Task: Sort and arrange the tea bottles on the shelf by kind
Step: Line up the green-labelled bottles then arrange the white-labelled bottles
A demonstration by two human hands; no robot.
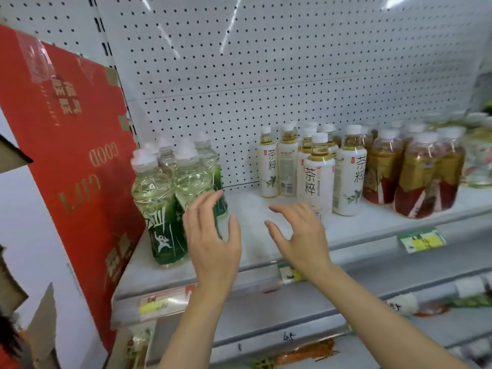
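Hovering over the white metal shelf (266,209), your left hand (213,235) and right hand (300,235) are both spread and hold nothing; the left hangs just in front of the clear plastic bottles with green labels (165,209) grouped at the shelf's left end, the right in front of the white-labelled tea bottles (319,179) at the middle. The red-and-gold-labelled bottles (418,182) stand at the right. All look full, so expect real weight in each, and smooth plastic film that may slip. The walls are probably thin enough to give under a squeeze. Take each bottle around the labelled waist, or under the white cap's shoulder, and lift it straight, since close neighbours could topple.
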